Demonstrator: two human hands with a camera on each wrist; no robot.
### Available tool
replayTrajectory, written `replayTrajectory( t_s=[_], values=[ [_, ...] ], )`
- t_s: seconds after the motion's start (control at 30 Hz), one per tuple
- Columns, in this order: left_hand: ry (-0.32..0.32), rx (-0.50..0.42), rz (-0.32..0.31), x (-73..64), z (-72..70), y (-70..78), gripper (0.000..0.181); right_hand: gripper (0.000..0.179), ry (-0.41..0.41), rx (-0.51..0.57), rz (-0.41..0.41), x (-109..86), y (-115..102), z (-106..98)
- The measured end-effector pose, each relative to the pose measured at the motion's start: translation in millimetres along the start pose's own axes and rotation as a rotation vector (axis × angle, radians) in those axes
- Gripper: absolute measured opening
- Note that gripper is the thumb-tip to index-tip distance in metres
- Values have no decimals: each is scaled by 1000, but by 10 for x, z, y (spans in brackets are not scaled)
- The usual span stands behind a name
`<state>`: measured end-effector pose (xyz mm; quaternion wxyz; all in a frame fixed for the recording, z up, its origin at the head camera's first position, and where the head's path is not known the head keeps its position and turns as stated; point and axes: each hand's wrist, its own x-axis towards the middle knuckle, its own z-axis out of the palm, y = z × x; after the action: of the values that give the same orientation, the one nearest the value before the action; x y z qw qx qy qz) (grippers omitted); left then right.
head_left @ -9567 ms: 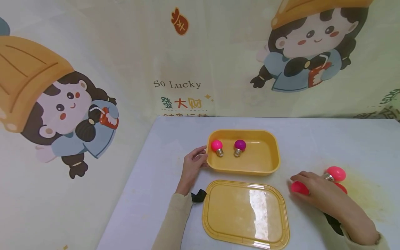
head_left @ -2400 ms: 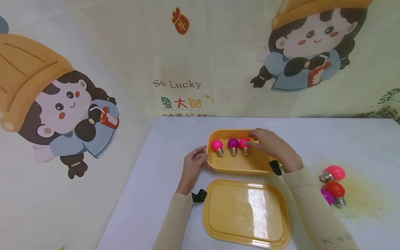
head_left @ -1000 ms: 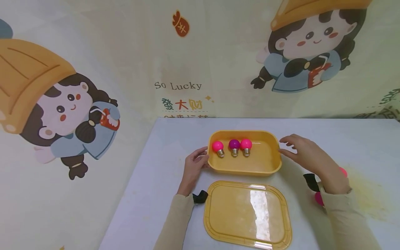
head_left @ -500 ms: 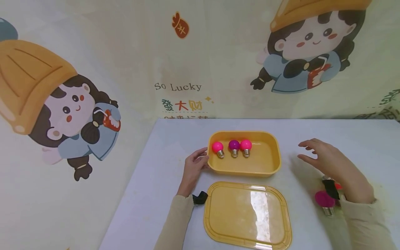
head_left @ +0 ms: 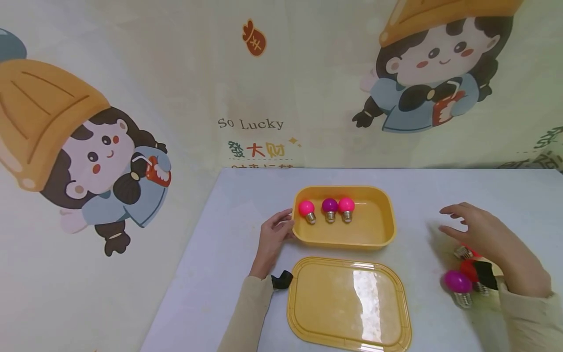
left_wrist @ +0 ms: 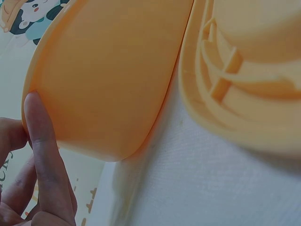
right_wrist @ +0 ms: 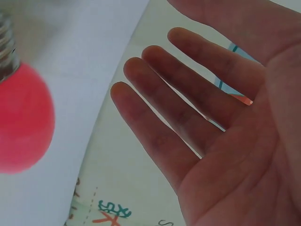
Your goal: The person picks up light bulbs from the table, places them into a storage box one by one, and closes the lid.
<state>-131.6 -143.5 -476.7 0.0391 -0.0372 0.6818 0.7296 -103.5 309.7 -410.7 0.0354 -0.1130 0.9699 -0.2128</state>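
A yellow plastic box (head_left: 374, 225) sits on the table with two pink light bulbs (head_left: 306, 209) (head_left: 346, 205) and a purple light bulb (head_left: 330, 205) lying in it. At its left end my left hand (head_left: 270, 242) rests; in the left wrist view the thumb (left_wrist: 42, 127) lies along the outer wall. My right hand (head_left: 492, 234), holding nothing, is over the right side of the table with fingers extended. Close below it lie a purple light bulb (head_left: 458, 282), a red light bulb (head_left: 468, 269) partly behind the wrist strap, and a pinkish-red light bulb (right_wrist: 23, 122) mostly hidden in the head view.
In front of the box lies a flat yellow lid (head_left: 325, 303), close to its near wall. Black straps (head_left: 282, 279) show at both wrists. A cartoon-printed cloth (head_left: 184, 98) hangs behind and left of the white table (head_left: 211, 293).
A pink light bulb has come into the box from the right-hand group. My right hand let it go there and moved back right to the loose light bulbs. My left hand has stayed put.
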Motion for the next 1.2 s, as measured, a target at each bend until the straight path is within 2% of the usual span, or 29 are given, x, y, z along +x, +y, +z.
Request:
replayTrajectory(
  t_s=[0.3, 0.63, 1.0, 1.2],
  values=[
    [11, 11, -12, -13, 8, 13, 37, 55, -97, 5, 127, -71, 193, -33],
    [9, 26, -2, -13, 11, -4, 36, 58, -150, 7, 179, -153, 359, -48],
    [-1, 15, -11, -7, 8, -14, 35, 56, -156, 28, 191, -196, 496, 27],
    [1, 23, -4, -14, 2, -6, 36, 55, -137, 49, 169, -199, 523, 67]
  ],
)
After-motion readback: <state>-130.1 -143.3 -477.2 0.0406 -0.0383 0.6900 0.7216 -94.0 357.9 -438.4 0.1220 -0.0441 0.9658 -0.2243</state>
